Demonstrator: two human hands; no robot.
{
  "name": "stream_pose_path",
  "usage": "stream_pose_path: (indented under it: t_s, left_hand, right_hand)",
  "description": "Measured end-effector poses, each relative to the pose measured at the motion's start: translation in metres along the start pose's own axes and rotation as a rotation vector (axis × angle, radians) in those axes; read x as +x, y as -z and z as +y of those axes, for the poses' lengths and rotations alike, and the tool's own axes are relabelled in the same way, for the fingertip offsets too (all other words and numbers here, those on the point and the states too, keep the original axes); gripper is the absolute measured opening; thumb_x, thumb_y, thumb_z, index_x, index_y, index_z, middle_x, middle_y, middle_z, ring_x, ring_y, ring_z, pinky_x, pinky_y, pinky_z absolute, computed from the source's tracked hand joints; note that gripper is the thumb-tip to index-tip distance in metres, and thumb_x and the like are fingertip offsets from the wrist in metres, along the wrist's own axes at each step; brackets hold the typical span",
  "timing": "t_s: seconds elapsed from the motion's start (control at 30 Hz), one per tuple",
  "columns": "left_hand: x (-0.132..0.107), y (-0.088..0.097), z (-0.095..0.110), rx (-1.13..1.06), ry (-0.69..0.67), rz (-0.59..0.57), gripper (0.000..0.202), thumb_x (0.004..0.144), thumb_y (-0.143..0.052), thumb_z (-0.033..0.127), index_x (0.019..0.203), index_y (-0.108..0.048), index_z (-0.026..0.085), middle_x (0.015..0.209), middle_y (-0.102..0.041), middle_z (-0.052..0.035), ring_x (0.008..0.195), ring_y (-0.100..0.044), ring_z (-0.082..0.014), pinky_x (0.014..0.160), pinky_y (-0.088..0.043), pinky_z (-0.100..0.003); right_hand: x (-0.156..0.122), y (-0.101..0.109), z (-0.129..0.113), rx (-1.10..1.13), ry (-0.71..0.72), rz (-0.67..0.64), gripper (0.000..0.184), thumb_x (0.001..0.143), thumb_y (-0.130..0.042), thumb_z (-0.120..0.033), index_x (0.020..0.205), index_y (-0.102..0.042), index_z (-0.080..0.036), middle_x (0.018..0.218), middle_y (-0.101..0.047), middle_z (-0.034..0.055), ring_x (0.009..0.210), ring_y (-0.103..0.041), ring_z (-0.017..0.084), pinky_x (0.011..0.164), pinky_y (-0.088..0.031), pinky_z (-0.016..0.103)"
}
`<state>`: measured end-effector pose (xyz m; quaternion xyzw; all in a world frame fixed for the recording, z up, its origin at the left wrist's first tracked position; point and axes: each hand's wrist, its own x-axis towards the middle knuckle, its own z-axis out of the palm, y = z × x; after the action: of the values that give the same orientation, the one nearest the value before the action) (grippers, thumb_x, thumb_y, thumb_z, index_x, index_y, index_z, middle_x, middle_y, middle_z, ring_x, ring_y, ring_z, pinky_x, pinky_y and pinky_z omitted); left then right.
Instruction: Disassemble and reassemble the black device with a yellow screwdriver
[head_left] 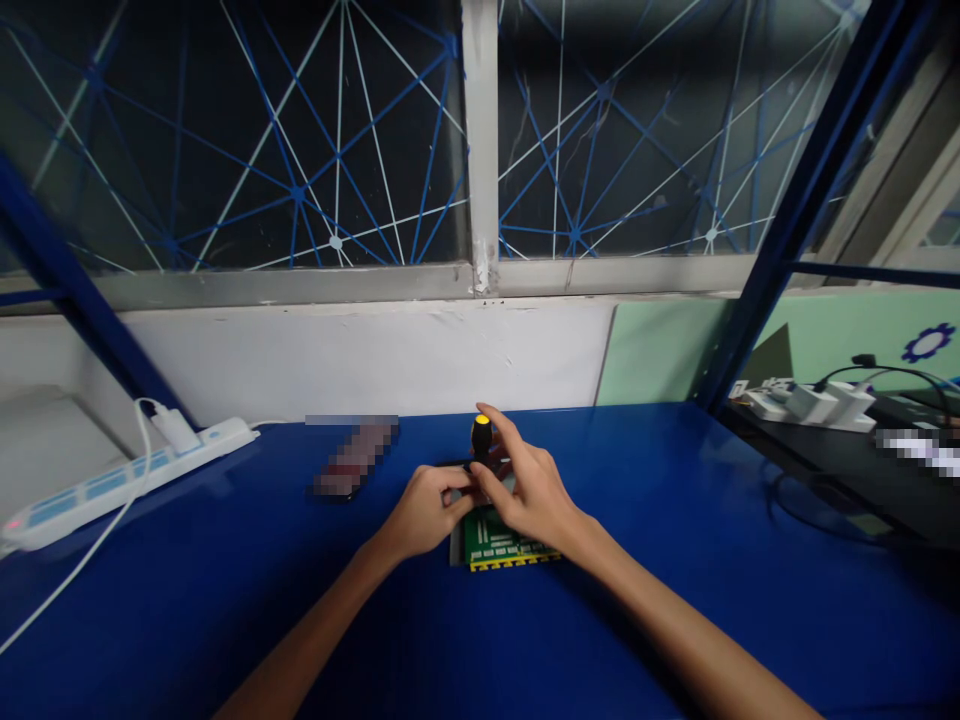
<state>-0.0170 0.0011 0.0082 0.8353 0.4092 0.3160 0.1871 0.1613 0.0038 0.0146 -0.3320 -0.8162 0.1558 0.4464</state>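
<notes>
A green circuit board (501,545) with a yellow edge strip lies on the blue table (675,560), partly under both hands. A short screwdriver with a black handle and yellow cap (481,437) stands upright over the board's far end. My right hand (525,485) is around its shaft, thumb and fingers closed on it, the index finger stretched up beside the cap. My left hand (427,510) is curled, its fingertips pinched at the board's far left edge beside the screwdriver's tip. What the left fingers pinch is hidden.
A white power strip (120,480) with a plugged-in adapter and white cable lies at the far left. A blurred dark object (352,462) rests behind the left hand. White chargers and black cables (817,400) sit on the neighbouring bench at right. Blue frame posts flank the table.
</notes>
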Motion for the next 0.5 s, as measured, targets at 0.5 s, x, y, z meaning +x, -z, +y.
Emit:
stream_pose_path:
  t_s: [0.5]
  left_hand:
    - [-0.0006, -0.0018, -0.0007, 0.038, 0.02, 0.037, 0.027, 0.084, -0.056, 0.028, 0.064, -0.068, 0.015, 0.057, -0.057, 0.0019, 0.053, -0.043, -0.0108, 0.053, -0.033, -0.023]
  right_hand:
    - [0.0002, 0.0019, -0.0015, -0.053, 0.031, 0.03, 0.066, 0.09, -0.044, -0.033, 0.15, -0.021, -0.02, 0.096, -0.066, 0.0058, 0.077, -0.065, 0.02, 0.069, -0.051, 0.035]
